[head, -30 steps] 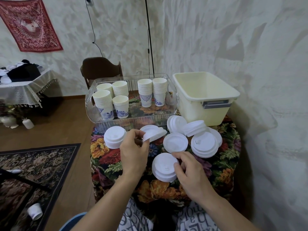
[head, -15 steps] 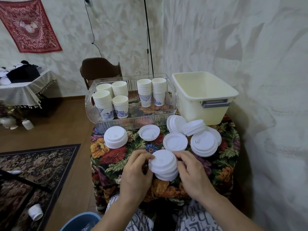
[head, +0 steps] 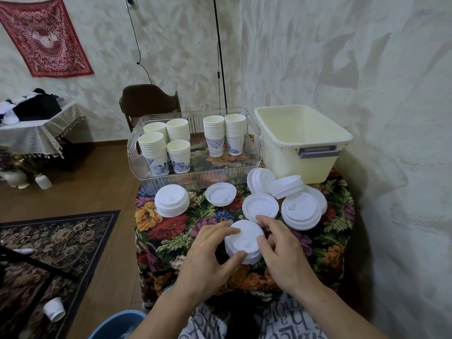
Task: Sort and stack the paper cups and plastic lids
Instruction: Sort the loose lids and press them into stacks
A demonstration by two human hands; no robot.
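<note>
Low in the middle of the frame, both hands close around a short stack of white lids [head: 244, 242]. The left hand [head: 210, 258] curls its fingers over the stack's left edge with the thumb pressed against the near rim; the right hand [head: 281, 253] grips the right edge, fingers bent round it, one fingertip reaching past toward the single lid [head: 260, 207] just above. The stack sits over the near part of the floral tablecloth [head: 171, 228].

Further up the cloth, a thick pile of lids [head: 172, 200] stands at the left, and an upturned lid [head: 220, 194] lies between it and the single lid. To the right is another lid pile [head: 301, 211], with a few more lids [head: 274, 183] leaning and tumbled against one another behind it.

Beyond these, a clear ribbed tray [head: 195, 176] holds six stacks of paper cups [head: 186, 143], four on its left side and two toward its right, the bottom cups showing blue patterns. Just right of the tray stands a cream plastic tub [head: 303, 148] with a grey handle.

On the wall in the upper left of the frame hangs a red patterned cloth [head: 46, 37]. A dark wooden chair [head: 149, 99] stands behind the tray. At lower left, one paper cup [head: 54, 309] lies on its side on the dark rug [head: 61, 241].
</note>
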